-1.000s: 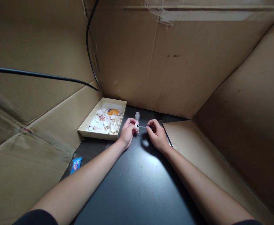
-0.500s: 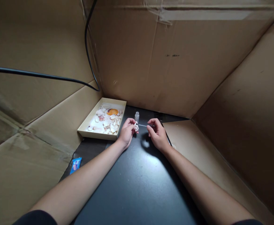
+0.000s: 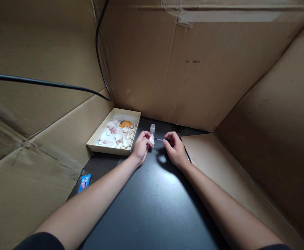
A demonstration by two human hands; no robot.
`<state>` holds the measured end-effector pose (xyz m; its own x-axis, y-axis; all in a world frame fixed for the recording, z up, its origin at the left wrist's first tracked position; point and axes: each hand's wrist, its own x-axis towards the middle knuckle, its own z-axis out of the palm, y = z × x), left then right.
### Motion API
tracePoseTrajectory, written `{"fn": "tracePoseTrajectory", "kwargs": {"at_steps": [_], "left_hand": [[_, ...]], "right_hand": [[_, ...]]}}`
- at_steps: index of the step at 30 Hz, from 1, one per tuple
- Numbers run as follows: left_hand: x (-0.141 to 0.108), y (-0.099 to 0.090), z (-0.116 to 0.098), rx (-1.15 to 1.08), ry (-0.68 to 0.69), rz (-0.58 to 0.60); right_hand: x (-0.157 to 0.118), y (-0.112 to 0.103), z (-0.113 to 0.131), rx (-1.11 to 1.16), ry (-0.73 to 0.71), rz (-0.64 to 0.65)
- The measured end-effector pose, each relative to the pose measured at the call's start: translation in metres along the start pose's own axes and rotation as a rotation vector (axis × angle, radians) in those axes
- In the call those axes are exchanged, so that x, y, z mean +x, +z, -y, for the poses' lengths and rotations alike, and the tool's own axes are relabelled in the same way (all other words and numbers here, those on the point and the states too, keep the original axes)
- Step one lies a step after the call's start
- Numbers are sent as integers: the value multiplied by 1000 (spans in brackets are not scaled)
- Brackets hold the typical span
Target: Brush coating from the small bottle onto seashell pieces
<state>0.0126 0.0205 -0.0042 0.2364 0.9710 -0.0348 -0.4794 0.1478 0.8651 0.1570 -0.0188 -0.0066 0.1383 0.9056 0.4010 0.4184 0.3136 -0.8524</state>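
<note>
My left hand (image 3: pixel 141 148) pinches a small, rough white seashell (image 3: pixel 151 140) between thumb and fingers. Facing it, my right hand (image 3: pixel 176 149) is closed on a small thin brush (image 3: pixel 159 139); its pale stem points left and ends in a dark tip, a short gap from the shell. The brush's handle end is mostly hidden in the fingers. Just behind the shell stands a small clear bottle (image 3: pixel 152 130), upright with no cap on its neck. Left of my left hand, a shallow cream box (image 3: pixel 112 150) holds several shells, among them an orange one (image 3: pixel 125 124).
A blue wrapped packet (image 3: pixel 84 183) lies near the left edge of the black table (image 3: pixel 141 208). Cardboard walls (image 3: pixel 162 69) surround the table at the back and sides. A black cable (image 3: pixel 50 83) hangs at upper left. Beside my right wrist is a small clear round object (image 3: pixel 193 162).
The brush has drawn back to the right, so its dark tip now shows apart from the shell. The shell has turned slightly in my left hand.
</note>
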Motion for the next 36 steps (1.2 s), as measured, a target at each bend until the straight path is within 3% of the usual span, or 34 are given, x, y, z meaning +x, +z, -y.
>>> {"fn": "tracePoseTrajectory", "kwargs": {"at_steps": [4,9,13,36], "left_hand": [[0,0,0,-12,2,5],[0,0,0,-9,1,6],[0,0,0,-14,-1,8],[1,-1,2,17,4,8]], "right_hand": [[0,0,-2,73,24,31],[1,-1,-2,32,5,-24],[1,-1,0,44,15,59],[2,-1,0,-27,-16,-49]]}}
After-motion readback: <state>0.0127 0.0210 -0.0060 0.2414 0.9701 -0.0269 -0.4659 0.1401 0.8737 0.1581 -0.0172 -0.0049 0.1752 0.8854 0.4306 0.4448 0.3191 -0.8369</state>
